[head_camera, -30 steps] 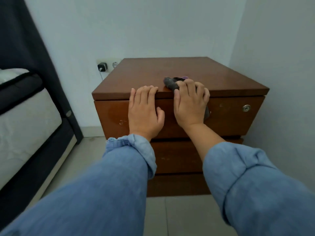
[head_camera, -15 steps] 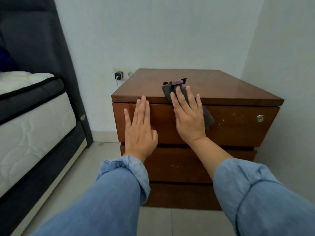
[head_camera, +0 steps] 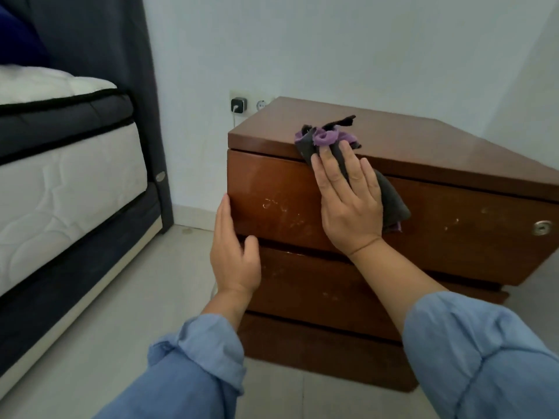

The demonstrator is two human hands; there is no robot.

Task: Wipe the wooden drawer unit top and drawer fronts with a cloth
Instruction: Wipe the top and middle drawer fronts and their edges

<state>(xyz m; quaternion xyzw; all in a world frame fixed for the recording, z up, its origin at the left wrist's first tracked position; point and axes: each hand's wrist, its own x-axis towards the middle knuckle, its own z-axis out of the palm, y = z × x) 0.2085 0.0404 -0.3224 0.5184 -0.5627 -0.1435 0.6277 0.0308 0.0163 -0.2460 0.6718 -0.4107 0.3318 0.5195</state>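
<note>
Looking down from my head camera, my right hand (head_camera: 348, 204) lies flat with the fingers spread, palm pressing a dark grey and purple cloth (head_camera: 329, 140) against the upper left part of the top drawer front (head_camera: 453, 219). The cloth's upper end is bunched over the front edge of the wooden drawer unit top (head_camera: 408, 140), and its lower end shows past the outer edge of my hand, hanging against the drawer face. My left hand (head_camera: 234, 258) is open, fingers together and pointing up, held at the left front corner of the unit; its fingertips reach the left edge of the top drawer and the thumb sits over the gap above the second drawer front (head_camera: 317, 285). I cannot tell whether it actually touches the wood. Both my arms wear rolled blue sleeves (head_camera: 208, 352). A round metal lock (head_camera: 542, 227) sits at the right end of the top drawer. To the left stands a bed with a white mattress (head_camera: 60, 189), and a charger (head_camera: 239, 104) is plugged into the wall behind the unit.
</note>
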